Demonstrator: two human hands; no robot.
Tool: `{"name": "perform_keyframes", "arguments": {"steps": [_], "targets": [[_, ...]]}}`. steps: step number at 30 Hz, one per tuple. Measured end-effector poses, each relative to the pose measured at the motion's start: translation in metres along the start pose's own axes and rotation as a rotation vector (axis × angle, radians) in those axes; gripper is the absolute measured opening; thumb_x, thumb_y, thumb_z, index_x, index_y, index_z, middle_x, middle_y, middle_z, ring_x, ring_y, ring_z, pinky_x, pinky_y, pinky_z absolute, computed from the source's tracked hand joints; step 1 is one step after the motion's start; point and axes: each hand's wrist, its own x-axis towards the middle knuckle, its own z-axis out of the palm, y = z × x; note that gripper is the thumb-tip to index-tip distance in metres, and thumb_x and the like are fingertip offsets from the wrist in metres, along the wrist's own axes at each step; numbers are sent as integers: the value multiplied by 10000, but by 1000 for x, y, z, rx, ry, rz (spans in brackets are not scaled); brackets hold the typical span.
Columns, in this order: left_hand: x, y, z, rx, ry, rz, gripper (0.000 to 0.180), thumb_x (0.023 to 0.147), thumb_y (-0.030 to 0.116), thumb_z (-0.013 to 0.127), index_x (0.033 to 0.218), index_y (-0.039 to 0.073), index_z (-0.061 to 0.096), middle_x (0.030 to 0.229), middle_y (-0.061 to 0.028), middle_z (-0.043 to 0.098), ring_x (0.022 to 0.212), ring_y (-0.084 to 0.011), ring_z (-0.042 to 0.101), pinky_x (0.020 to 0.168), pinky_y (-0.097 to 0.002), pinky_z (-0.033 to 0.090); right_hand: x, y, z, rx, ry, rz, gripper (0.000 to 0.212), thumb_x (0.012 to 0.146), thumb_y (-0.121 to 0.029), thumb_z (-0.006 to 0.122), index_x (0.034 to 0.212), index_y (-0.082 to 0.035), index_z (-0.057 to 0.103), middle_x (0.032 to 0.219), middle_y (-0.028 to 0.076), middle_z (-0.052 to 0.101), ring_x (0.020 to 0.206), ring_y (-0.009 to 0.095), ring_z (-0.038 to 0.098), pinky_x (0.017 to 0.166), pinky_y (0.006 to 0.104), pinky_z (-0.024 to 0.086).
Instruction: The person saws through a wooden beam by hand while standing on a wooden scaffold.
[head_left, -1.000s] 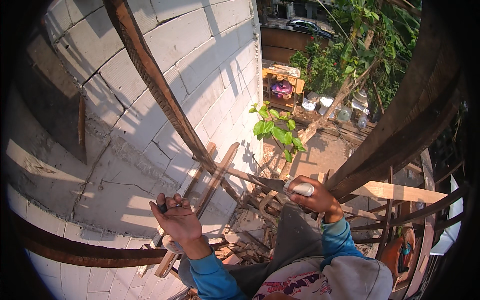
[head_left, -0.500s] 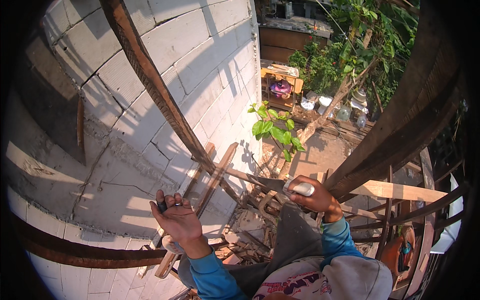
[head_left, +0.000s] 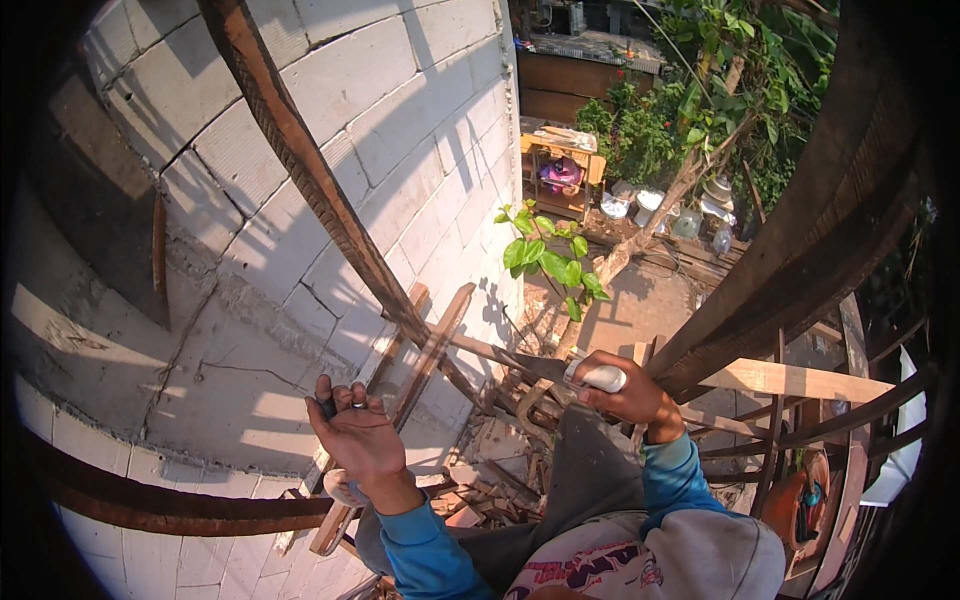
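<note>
My right hand (head_left: 628,388) is closed around the white handle (head_left: 604,378) of what looks like a handsaw. Its dark blade (head_left: 540,366) points left, towards the crossing timbers near the wall. My left hand (head_left: 362,440) is palm up with its fingers loosely bent and apart, and nothing lies in it. A ring and a dark band show on its fingers. Just beyond that hand, two narrow wooden battens (head_left: 432,352) slope beside a long dark beam (head_left: 310,165). Part of the blade's far end blends into the wood behind it.
A pale block wall (head_left: 380,120) rises on the left. A thick dark post (head_left: 790,240) and a light horizontal board (head_left: 800,382) stand on the right. Far below lie scrap wood (head_left: 500,480), a leafy plant (head_left: 550,262) and a wooden cabinet (head_left: 566,170). An orange container (head_left: 797,505) is at lower right.
The fingers of my left hand have shifted very slightly. My right hand and the saw stay in almost the same place.
</note>
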Motion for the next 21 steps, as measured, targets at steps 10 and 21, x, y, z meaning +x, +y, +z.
{"name": "perform_keyframes", "arguments": {"steps": [10,21], "targets": [[2,-3,-3,18,-10,7,260,962,355,510,1008,117,604,820,-1,581,781,-140,562,594,-255,480,0,1,0,-32,-15,-11,277,843,-197,726,1048,-56,606,972,60,602,909,137,570,774,288,462],[-5,-1,13,-6,18,12,303,946,392,513,1032,112,591,835,-4,525,792,-145,531,587,-247,461,0,-4,-3,-29,-30,-2,292,847,-229,722,1046,-52,604,993,62,605,917,148,577,791,296,458]]}}
